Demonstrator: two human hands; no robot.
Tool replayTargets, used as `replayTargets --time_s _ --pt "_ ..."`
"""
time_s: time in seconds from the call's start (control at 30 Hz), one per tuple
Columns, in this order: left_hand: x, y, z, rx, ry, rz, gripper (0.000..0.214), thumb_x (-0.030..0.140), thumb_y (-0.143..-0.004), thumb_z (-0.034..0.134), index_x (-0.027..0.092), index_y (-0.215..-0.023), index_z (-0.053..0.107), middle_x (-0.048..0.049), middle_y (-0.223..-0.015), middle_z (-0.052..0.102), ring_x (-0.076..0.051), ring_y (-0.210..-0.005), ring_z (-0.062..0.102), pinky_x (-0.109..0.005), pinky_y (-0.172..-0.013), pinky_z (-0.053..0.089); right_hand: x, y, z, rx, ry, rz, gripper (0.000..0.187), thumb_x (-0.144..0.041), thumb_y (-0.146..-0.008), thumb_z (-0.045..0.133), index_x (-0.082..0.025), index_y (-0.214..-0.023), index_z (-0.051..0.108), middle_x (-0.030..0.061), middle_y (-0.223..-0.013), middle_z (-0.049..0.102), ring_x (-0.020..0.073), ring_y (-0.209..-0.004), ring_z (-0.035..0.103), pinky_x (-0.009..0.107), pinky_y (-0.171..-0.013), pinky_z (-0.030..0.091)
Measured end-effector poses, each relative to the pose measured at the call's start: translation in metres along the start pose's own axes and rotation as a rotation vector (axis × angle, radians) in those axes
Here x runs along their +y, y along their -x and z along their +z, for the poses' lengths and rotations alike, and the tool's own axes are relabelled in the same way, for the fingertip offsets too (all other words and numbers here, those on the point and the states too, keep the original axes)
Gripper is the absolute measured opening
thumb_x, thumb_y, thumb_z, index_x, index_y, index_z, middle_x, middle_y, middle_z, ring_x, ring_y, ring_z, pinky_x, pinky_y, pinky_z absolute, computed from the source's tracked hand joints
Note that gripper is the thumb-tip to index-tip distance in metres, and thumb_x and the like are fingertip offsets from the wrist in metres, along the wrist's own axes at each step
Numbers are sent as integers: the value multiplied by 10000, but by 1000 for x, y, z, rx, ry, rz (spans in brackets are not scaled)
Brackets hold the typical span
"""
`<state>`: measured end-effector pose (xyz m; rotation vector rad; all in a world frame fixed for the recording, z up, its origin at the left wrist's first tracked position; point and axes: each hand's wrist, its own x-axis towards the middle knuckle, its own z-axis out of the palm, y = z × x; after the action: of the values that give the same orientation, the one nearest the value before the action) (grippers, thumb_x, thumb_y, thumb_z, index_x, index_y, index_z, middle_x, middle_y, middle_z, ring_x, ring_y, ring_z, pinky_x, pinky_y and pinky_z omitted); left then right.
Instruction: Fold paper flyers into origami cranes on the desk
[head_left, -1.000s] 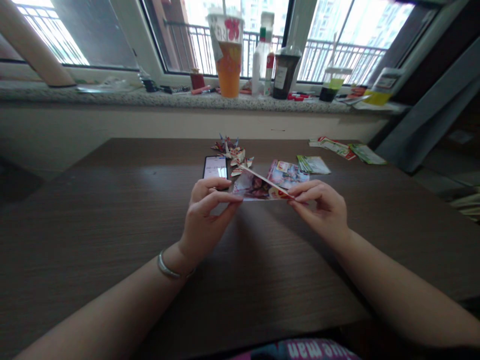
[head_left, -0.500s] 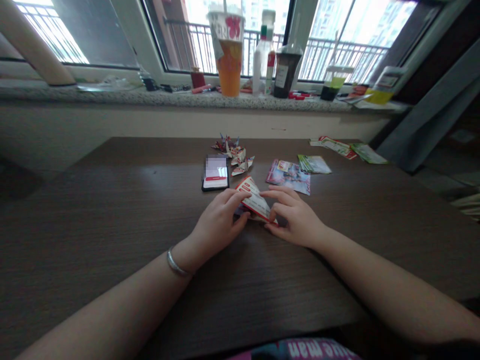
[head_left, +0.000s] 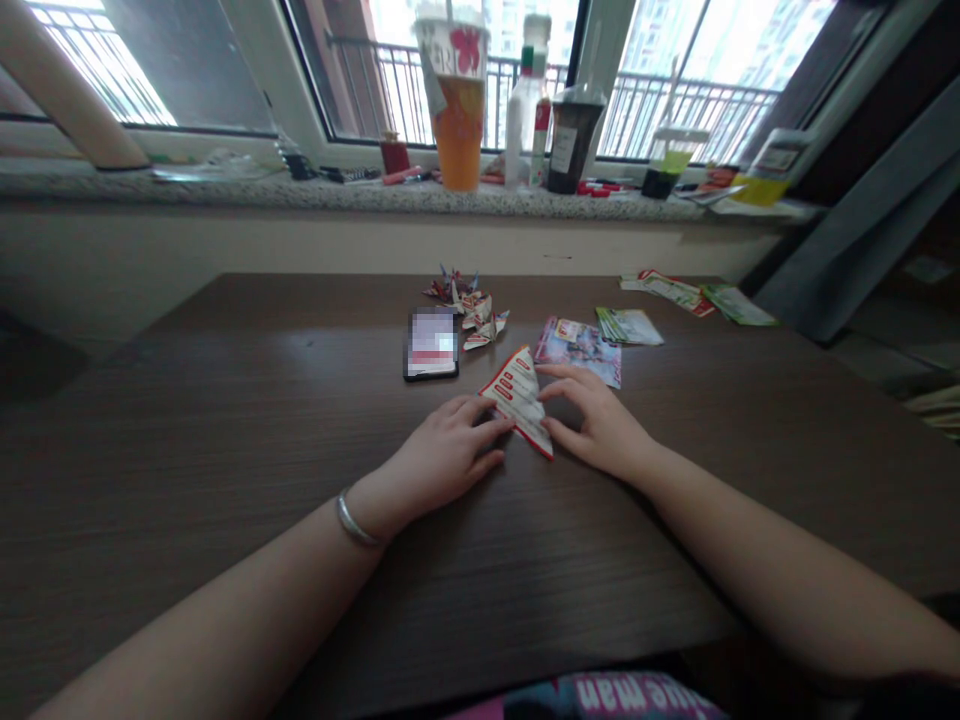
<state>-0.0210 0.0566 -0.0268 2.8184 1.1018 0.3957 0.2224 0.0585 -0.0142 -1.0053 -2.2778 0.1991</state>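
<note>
A folded piece of printed paper (head_left: 519,397), white with red marks, lies on the brown table (head_left: 225,420) between my hands. My left hand (head_left: 442,455) lies flat to its left, fingertips pressing its left edge; a silver bangle is on that wrist. My right hand (head_left: 596,420) rests on its right side, fingers stretched out over the edge. Both hands press the paper down rather than grip it.
A phone (head_left: 431,343) lies just beyond my left hand. Several folded paper cranes (head_left: 469,305) sit behind it. Colourful flyers (head_left: 581,345) and more leaflets (head_left: 675,292) lie to the right. Cups and bottles, among them an orange cup (head_left: 457,105), stand on the windowsill.
The paper, held up between pinched fingers a second ago, has come down onto the table. It is folded smaller, and both hands now press it flat.
</note>
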Motion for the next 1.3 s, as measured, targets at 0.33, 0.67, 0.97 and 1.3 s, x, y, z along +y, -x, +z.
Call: replayTargets --time_s 0.33,0.67,0.97,1.3 --pt "-6 -4 -6 -64 248 166 184 252 -923 523 213 -1056 643 -63 -1372 538 -206 -1312 442 -404 -1110 357 9 3 3 -112 162 144 532 -382 -817 622 -143 -1284 532 134 -1285 590 281 -1249 479 470 -1062 382" --pt "9 -4 -8 -69 72 27 385 437 -889 562 175 -1169 586 -113 -1424 485 -272 -1329 419 -437 -1113 333 9 0 5 -205 149 265 452 -430 -800 652 -152 -1155 637 124 -1149 623 256 -1099 561 400 -986 443" --pt "12 -2 -2 -111 31 -24 483 413 -930 489 212 -1369 470 -83 -1470 436 -284 -1367 363 -462 -1126 302 10 -1 0 -288 71 438 188 -351 -809 646 -164 -833 649 68 -887 630 180 -815 600 302 -742 472" --pt "14 -5 -6 -12 147 -60 363 297 -968 407 189 -1292 530 -76 -1291 599 -235 -1238 508 -420 -1057 406 7 -5 1 -321 150 476 127 -297 -820 627 -203 -738 604 21 -774 666 159 -706 592 264 -608 388"
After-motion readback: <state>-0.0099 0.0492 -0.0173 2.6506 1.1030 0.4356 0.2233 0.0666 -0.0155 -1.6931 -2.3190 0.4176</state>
